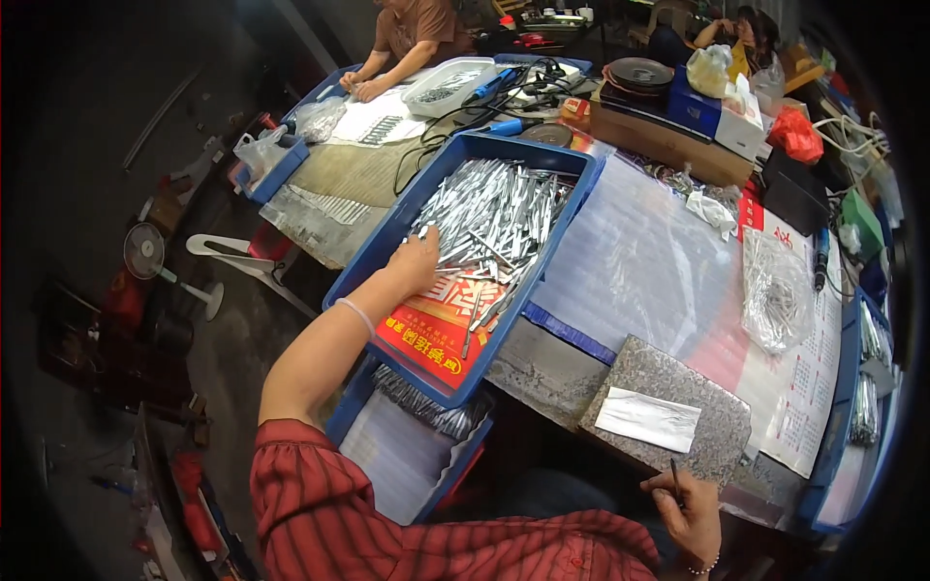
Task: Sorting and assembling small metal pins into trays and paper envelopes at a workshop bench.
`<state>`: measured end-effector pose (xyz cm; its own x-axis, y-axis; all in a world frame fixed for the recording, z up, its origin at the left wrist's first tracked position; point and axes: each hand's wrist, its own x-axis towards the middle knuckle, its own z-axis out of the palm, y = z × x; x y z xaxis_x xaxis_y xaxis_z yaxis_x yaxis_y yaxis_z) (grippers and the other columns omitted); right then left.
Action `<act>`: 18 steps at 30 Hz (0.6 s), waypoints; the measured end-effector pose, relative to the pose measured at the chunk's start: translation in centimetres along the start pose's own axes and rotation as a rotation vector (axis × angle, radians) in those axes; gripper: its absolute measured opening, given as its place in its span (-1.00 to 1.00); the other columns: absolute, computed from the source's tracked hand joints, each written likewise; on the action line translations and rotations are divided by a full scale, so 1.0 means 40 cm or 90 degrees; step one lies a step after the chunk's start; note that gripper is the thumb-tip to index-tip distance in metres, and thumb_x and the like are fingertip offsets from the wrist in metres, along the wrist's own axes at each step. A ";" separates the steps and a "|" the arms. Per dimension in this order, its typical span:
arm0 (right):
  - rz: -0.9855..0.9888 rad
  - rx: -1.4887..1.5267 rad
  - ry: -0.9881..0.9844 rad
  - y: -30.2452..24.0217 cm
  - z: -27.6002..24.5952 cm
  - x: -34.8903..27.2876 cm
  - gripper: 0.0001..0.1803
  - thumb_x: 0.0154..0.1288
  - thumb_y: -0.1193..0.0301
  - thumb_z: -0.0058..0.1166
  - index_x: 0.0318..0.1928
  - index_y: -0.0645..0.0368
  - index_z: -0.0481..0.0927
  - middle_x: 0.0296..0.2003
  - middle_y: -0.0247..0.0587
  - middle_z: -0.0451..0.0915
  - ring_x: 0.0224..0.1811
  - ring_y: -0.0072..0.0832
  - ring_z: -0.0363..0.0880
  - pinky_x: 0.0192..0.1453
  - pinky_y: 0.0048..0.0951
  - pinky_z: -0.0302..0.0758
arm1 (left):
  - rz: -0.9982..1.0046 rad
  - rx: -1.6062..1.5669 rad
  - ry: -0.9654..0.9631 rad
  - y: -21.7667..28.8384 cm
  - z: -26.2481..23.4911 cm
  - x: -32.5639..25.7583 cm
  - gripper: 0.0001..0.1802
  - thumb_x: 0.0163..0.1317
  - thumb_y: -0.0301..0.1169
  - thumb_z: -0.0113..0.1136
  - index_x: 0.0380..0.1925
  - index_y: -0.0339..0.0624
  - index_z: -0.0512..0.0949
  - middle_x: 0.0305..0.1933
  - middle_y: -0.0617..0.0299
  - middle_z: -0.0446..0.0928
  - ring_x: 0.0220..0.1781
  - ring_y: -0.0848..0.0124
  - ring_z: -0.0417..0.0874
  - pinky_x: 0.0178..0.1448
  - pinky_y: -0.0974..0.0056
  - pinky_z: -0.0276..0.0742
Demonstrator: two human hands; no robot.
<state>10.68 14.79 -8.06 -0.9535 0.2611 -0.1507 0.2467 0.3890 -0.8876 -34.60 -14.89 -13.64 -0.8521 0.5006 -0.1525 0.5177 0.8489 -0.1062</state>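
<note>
The left hand (417, 263) is extended into a large blue tray (528, 148) on the desk (538, 376), where it is placed at the near left edge of a heap of slender silvery metal pieces (499, 208). Its fingers are curled at the heap, but whether a piece is gripped between them cannot be told, since the fingertips are partly hidden. Most of the pieces are gathered toward the tray's far end; at its near end a red printed sheet (421, 339) is left largely uncovered, with a few pieces strewn over its right side.

By the right hand (686, 515), at the near right, a slim dark rod (675, 473) is pinched between thumb and fingers. Just beyond that hand a speckled grey slab (722, 412) is laid on the desk, and a white strip (648, 418) is set flat on it.

The step in hand is judged to be the picking of pieces from the heap. For the next move, a secure pinch on the chosen metal seems needed, followed by a lift clear of the tray's raised rim without neighbouring pieces being dragged along.
</note>
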 end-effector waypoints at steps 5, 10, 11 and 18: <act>0.000 -0.010 -0.010 0.010 -0.004 -0.014 -0.87 0.22 0.59 0.06 -0.26 0.31 0.65 -0.54 -0.19 0.64 -0.52 -0.61 0.56 -0.40 -0.57 0.43 | -0.071 0.032 0.025 0.015 -0.003 0.028 -0.13 0.05 -0.52 0.26 0.36 -0.35 0.04 0.03 -0.42 0.41 0.05 -0.24 0.56 0.08 -0.06 0.57; 0.028 -0.008 -0.027 0.009 -0.009 -0.020 -0.89 0.23 0.59 0.08 -0.25 0.32 0.64 -0.59 -0.23 0.58 -0.55 -0.63 0.52 -0.43 -0.57 0.40 | -0.079 0.046 0.091 -0.005 0.008 0.039 -0.32 0.10 -0.51 0.21 0.22 -0.36 0.17 -0.06 -0.30 0.49 -0.03 -0.16 0.62 -0.01 -0.10 0.61; 0.025 -0.008 -0.026 0.009 -0.009 -0.023 -0.89 0.23 0.59 0.08 -0.26 0.32 0.64 -0.60 -0.24 0.57 -0.56 -0.64 0.50 -0.44 -0.57 0.40 | -0.078 0.053 0.106 -0.005 0.010 0.040 -0.40 0.13 -0.51 0.17 0.18 -0.36 0.22 -0.09 -0.28 0.51 -0.07 -0.14 0.64 -0.04 -0.09 0.61; 0.004 -0.015 0.013 0.031 -0.009 -0.030 -0.90 0.24 0.62 0.08 -0.25 0.33 0.62 -0.59 -0.21 0.58 -0.56 -0.62 0.52 -0.43 -0.55 0.42 | -0.070 0.100 0.153 -0.003 -0.010 0.017 -0.59 0.25 -0.49 0.04 0.10 -0.36 0.30 -0.15 -0.18 0.56 -0.12 -0.07 0.68 -0.12 -0.07 0.63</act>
<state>12.19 15.27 -8.83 -0.9484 0.2808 -0.1474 0.2570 0.4081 -0.8760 -35.26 -14.59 -13.32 -0.8878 0.4484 0.1036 0.4104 0.8733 -0.2627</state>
